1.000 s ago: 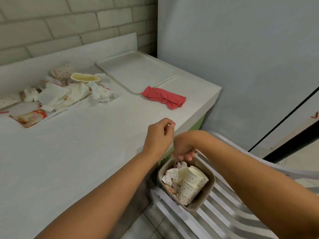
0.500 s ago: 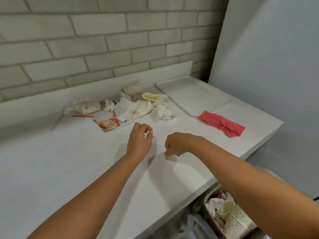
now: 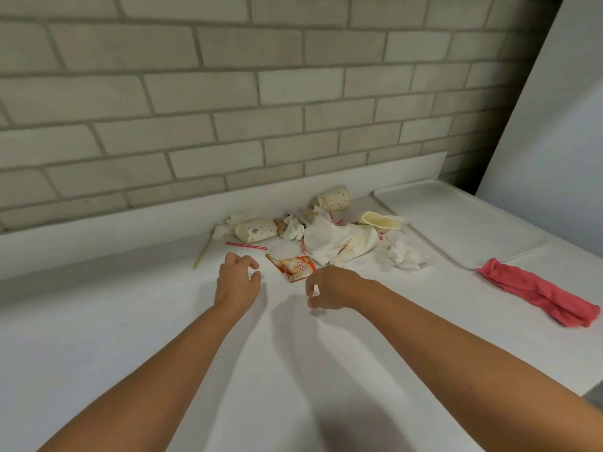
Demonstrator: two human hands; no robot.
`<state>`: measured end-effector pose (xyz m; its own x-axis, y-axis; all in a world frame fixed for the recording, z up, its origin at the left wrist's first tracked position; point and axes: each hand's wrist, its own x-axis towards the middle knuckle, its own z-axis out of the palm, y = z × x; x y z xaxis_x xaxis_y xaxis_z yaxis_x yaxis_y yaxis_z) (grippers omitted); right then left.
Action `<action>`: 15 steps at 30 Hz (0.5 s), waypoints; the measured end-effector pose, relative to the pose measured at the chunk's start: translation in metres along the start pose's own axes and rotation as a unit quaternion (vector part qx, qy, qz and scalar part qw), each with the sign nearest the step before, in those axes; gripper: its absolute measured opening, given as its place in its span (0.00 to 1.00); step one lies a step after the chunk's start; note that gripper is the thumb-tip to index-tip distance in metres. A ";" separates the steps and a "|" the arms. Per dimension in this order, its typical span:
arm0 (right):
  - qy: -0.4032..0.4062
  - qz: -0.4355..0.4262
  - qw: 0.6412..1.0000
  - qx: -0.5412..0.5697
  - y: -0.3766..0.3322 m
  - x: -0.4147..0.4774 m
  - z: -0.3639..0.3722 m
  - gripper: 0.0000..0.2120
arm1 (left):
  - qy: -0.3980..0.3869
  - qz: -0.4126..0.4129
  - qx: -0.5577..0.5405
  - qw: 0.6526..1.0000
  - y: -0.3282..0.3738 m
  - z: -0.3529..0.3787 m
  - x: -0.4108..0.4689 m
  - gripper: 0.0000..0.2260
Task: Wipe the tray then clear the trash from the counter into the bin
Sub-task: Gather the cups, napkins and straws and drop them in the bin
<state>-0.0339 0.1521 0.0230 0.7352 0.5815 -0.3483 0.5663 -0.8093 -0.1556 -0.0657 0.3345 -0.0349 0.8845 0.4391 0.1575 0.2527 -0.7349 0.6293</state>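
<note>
Both hands have come forward across the surface [image 3: 130, 321] since half a second ago, closing on the trash pile [image 3: 329, 239], and the bin that showed at the lower right is now out of view. The pile lies just beyond the fingers, against the low upstand. It holds crumpled napkins, a dotted paper cup [image 3: 334, 198] on its side, a squashed dotted cup [image 3: 256, 230] and a cream cup [image 3: 380, 220].

Nearest the fingers is an orange sachet [image 3: 292, 267], lying between the two hands and slightly beyond them. A round white lid [image 3: 283, 249] and a striped straw [image 3: 246, 246] sit just past it, with a wooden stick [image 3: 203, 252] off to the left.

The left hand [image 3: 236, 278] holds nothing, its fingers [image 3: 248, 261] loosely curled with a gap to the thumb. The right hand [image 3: 329, 290] is empty too, its fingers [image 3: 310, 287] drooping in a loose curl close to the surface.

Right of the right-hand fingers, the tray [image 3: 456, 220] lies flat and bare, and a red cloth [image 3: 538, 295] is bunched just off its near corner. That suggests the wiping is done and the clearing is under way.

The next move probably calls for pinching the flat sachet off the surface, or scooping up the napkins with both hands. A loose grip could scatter the small pieces.
</note>
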 end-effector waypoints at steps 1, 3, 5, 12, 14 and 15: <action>0.010 -0.002 1.000 0.003 -0.005 0.008 -0.001 0.15 | 0.002 -0.004 0.001 1.000 -0.007 -0.005 0.007 0.07; 0.023 -0.005 1.000 0.005 -0.016 0.023 -0.003 0.15 | 0.013 -0.011 0.000 1.000 -0.021 -0.015 0.022 0.07; 0.034 -0.013 0.999 -0.008 -0.025 0.039 -0.005 0.15 | 0.025 -0.021 -0.005 0.999 -0.031 -0.022 0.036 0.07; 0.083 -0.003 0.996 -0.014 -0.042 0.104 -0.025 0.09 | 0.055 -0.024 0.012 0.998 -0.050 -0.024 0.089 0.09; 0.109 -0.010 0.994 -0.008 -0.045 0.124 -0.032 0.09 | 0.061 -0.036 0.008 0.997 -0.051 -0.021 0.097 0.09; 0.121 -0.011 0.993 -0.006 -0.047 0.134 -0.036 0.10 | 0.063 -0.041 0.006 0.997 -0.052 -0.020 0.100 0.09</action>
<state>0.0514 0.2708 0.0173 0.7894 0.6035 -0.1119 0.5870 -0.7956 -0.1498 0.0018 0.4266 -0.0369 0.8052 0.5580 0.2007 0.3272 -0.7004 0.6344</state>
